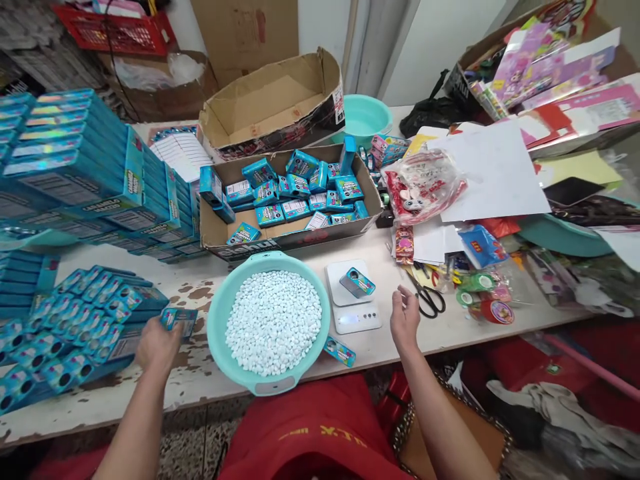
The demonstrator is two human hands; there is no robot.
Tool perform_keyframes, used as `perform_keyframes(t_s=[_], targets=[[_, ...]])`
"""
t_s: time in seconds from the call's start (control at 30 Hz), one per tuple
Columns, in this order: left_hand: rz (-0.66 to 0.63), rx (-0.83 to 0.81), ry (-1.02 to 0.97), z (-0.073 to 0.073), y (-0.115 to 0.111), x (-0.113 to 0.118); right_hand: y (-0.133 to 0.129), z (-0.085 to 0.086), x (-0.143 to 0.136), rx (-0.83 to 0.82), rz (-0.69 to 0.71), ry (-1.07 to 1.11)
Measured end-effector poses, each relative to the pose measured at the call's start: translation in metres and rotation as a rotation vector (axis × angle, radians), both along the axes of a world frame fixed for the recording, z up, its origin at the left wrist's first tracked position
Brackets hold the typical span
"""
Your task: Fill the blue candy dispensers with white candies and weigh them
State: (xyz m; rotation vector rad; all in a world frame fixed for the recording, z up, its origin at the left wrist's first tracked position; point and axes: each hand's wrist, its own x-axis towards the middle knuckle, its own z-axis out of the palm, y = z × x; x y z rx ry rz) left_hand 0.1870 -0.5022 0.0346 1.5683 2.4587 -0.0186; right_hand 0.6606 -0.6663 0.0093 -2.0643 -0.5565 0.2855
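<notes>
My left hand [159,343] grips a small blue candy box [179,321] beside rows of upright blue boxes [83,313] at the left. My right hand [405,317] is held above the table with its fingers apart and nothing in it, just right of a white digital scale [357,320]. One blue box [357,282] lies on the scale's plate. Between my hands stands a turquoise basin [218,333] heaped with small white candies [274,323]. Another blue box [340,351] lies by the basin's right rim, partly under it.
Behind the basin, a cardboard tray [290,237] holds several blue boxes lying loosely. Tall stacks of blue cartons [95,167] rise at the left. Black-handled scissors [431,301], tape rolls [483,281] and a plastic bag [425,183] clutter the right. A black phone [573,191] lies farther right.
</notes>
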Motion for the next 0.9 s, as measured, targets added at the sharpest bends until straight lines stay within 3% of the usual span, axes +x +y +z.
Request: perform_keyframes(t_s=[0.07, 0.13, 0.27, 0.4, 0.5, 0.6, 0.7, 0.77, 0.9], targets=[[0.014, 0.039, -0.028, -0.008, 0.0, -0.001, -0.005, 0.002, 0.003, -0.008, -0.007, -0.014], [-0.008, 0.064, -0.033, -0.006, -0.001, -0.001, -0.007, 0.003, 0.003, -0.012, -0.02, -0.025], [-0.143, 0.201, 0.055, 0.017, 0.001, 0.007, -0.008, 0.002, -0.001, -0.012, -0.042, -0.025], [-0.373, 0.36, -0.049, 0.033, 0.012, 0.044, -0.006, 0.001, -0.007, 0.004, -0.017, -0.008], [-0.574, 0.297, -0.294, 0.021, 0.01, 0.096, -0.002, 0.0, -0.013, 0.024, 0.016, 0.007], [-0.773, 0.083, -0.496, -0.008, -0.007, 0.152, 0.007, -0.003, -0.02, 0.057, 0.086, 0.035], [-0.935, -0.012, -0.562, -0.031, -0.027, 0.189, 0.024, -0.008, -0.028, 0.09, 0.183, 0.057], [-0.864, -0.045, -0.609, -0.038, -0.035, 0.2, 0.038, -0.009, -0.033, 0.069, 0.213, 0.1], [-0.375, -0.135, -1.037, -0.037, -0.03, 0.198, 0.058, 0.006, -0.039, 0.059, 0.128, 0.134]])
